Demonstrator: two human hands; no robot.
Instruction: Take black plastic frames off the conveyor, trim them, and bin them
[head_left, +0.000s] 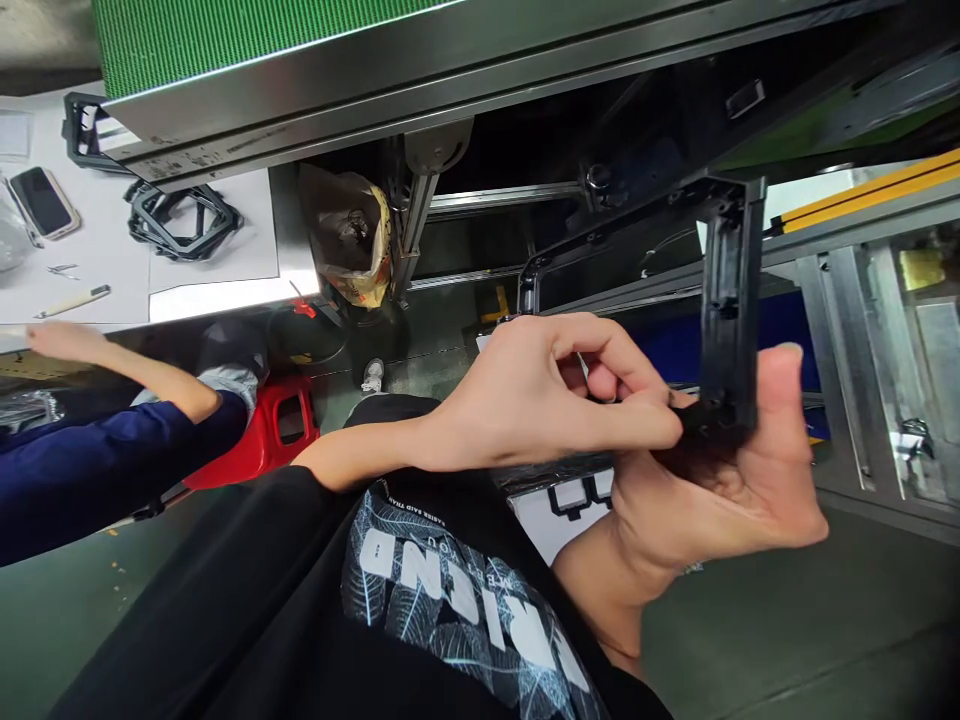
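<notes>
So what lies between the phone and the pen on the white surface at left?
A small metallic item lies between the phone and the pen, in the head view.

Beyond the left hand [517, 400] and off to its left, green belt [262, 35] with a fine texture, edged by a long metal rail [337, 125]. Under the rail, deep shadow. Farther left of that hand, table [259, 220] topped with white sheets, bright glare along the near edge. Closer in, red stool [262, 442]. Right of the right hand [720, 490], metal frame [892, 400] below a yellow strip [877, 192]; beneath, grey-green floor [787, 630].
</notes>
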